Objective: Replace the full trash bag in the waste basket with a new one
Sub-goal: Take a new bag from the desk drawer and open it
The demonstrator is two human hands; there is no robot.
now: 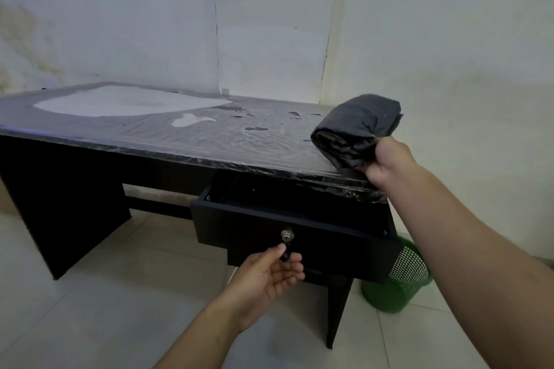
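A folded dark grey trash bag (356, 132) was clamped in the right hand (386, 162), held just above the right end of the desk top (180, 135); whether its lower fold touched the surface could not be told. The left hand (269, 275) was closed on a small black knob (286, 255) on the front of the drawer (293, 237), just under a metal lock (287, 235). The drawer stood pulled out; its inside was dark and nothing in it could be made out.

The black desk top was covered in wrinkled clear plastic film, with pale patches toward the left rear. A green mesh waste basket (398, 281) stood on the floor beside the desk's right leg, partly hidden by the drawer and the right forearm. The floor was of pale tiles (120, 293). The wall (449, 39) behind was off-white, stained at left, with a cracked vertical seam.
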